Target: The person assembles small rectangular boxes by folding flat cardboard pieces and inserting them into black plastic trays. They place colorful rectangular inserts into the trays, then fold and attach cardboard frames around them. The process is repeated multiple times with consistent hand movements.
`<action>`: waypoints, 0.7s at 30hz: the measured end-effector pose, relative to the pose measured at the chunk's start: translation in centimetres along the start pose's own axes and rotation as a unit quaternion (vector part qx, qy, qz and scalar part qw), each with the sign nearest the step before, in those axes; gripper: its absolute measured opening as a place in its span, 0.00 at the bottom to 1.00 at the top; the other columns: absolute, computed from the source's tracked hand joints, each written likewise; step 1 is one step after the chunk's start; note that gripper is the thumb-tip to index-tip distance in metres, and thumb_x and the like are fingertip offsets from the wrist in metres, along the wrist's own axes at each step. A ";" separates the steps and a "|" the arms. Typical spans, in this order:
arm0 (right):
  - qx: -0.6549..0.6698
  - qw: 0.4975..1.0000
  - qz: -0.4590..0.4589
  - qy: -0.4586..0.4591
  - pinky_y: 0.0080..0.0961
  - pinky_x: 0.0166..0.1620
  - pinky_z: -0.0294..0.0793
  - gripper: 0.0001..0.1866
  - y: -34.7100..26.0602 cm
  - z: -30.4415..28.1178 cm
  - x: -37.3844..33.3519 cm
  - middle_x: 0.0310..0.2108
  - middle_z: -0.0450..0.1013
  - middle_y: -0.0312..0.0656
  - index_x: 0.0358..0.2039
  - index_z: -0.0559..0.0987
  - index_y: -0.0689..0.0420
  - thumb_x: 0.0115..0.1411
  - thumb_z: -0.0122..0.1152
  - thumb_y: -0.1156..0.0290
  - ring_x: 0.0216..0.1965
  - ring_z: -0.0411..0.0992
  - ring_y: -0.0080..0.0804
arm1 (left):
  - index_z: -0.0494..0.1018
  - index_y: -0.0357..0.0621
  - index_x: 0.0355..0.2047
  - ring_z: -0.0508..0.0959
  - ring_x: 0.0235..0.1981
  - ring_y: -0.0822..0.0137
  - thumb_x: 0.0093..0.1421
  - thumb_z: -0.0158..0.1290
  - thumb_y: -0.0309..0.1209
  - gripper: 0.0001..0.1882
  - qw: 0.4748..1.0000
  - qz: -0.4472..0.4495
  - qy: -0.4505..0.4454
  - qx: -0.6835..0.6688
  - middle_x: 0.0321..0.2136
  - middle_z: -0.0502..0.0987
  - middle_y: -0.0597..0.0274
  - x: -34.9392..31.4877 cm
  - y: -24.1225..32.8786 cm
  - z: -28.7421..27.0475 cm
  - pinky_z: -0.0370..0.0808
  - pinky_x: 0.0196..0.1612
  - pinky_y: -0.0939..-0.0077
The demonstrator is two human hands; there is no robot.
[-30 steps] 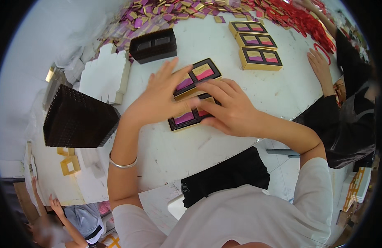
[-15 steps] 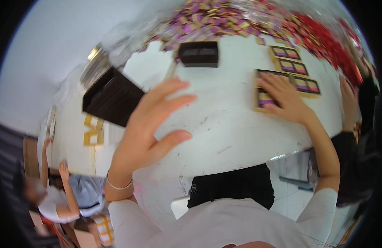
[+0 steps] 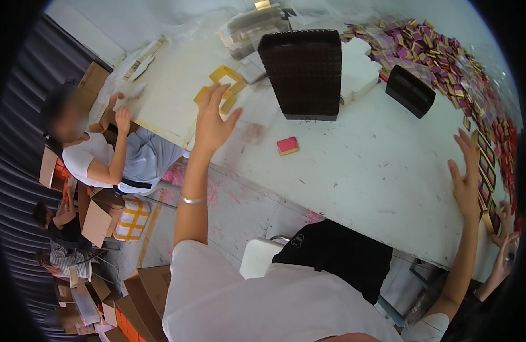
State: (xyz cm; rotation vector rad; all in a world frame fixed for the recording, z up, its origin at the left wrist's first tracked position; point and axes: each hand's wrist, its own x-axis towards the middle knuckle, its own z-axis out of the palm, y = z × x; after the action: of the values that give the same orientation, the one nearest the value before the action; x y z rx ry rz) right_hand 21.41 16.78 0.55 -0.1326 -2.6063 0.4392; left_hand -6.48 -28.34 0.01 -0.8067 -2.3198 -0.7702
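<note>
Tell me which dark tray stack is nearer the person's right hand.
The short stack, closer to the right hand; the tall stack stands farther left.

Wears a plain white T-shirt (image 3: 274, 308), broad across the bottom middle of the frame, with short, loose sleeves (image 3: 197, 268). Has a bare left hand (image 3: 214, 130) and right hand (image 3: 465, 185), plus a thin silver bangle (image 3: 193, 200), left of centre. Shows black clothing (image 3: 348, 251) below the waist (trousers or shorts, hard to tell which), with a small pale marking (image 3: 299, 241).
</note>
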 end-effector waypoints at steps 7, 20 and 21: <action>0.117 0.992 -0.032 -0.015 0.37 0.61 0.55 0.18 -4.6 4.2 1.9 0.59 0.60 0.46 0.49 0.72 0.57 0.57 0.55 0.74 0.61 0.57 0.45 | 0.74 0.49 0.42 0.66 0.53 0.53 0.47 0.55 0.23 0.20 0.930 0.098 -0.240 0.260 0.50 0.71 0.58 5.8 -10.4 1.7 0.65 0.54 0.58; 0.122 0.987 -0.059 0.087 0.32 0.54 0.65 0.15 -5.4 3.0 3.5 0.52 0.67 0.46 0.46 0.73 0.59 0.56 0.55 0.79 0.52 0.66 0.44 | 0.72 0.43 0.25 0.74 0.27 0.56 0.44 0.56 0.25 0.06 0.895 0.261 -0.361 -0.002 0.21 0.72 0.58 -2.5 12.3 -3.5 0.70 0.32 0.66; 0.110 0.984 -0.093 0.108 0.32 0.53 0.66 0.15 -6.1 3.1 4.5 0.50 0.68 0.46 0.45 0.73 0.59 0.56 0.56 0.79 0.51 0.67 0.44 | 0.72 0.43 0.27 0.74 0.28 0.58 0.45 0.54 0.25 0.06 0.886 0.302 -0.350 -0.024 0.22 0.72 0.58 -2.8 14.4 -2.2 0.70 0.33 0.67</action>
State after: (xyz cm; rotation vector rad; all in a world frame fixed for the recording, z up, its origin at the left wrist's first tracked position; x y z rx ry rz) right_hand 15.85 10.90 2.01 0.1292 -2.3149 0.6052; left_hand 5.86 -21.44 4.42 -1.9654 -2.3729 -0.2632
